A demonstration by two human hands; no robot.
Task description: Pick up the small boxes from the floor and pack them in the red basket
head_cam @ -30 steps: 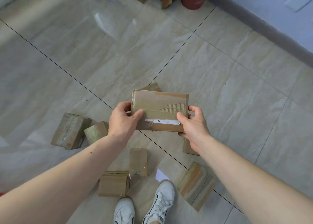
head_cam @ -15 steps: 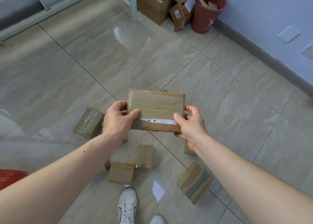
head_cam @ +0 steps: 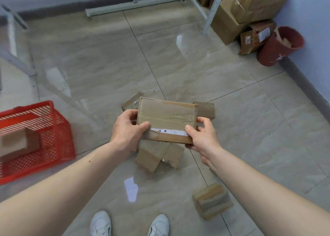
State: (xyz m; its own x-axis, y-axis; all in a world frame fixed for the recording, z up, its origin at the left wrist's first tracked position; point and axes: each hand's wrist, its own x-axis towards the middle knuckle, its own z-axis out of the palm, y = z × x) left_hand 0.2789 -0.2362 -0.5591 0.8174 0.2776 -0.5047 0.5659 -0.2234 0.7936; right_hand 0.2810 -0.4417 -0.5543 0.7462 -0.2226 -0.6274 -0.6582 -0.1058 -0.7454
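I've got a flat cardboard box up in front of me, gripped at both short ends. My left hand is clamped on its left end, thumb lying across the top face, the other fingers curled underneath. My right hand pinches the right end, thumb pressed on the white label strip, fingers wrapped round the edge behind.

Below my hands, on the tiled floor, two small boxes lie touching each other. Another peeks out just past my right fingertips, and one shows beyond my left knuckles. A taped box sits nearer me, beside my right forearm.

Well off to the left of my left hand stands the red basket, with what looks like one box already in it, though it's blurred. My white shoes are at the bottom. Far beyond my right hand, big cartons and a red bin sit against the wall.
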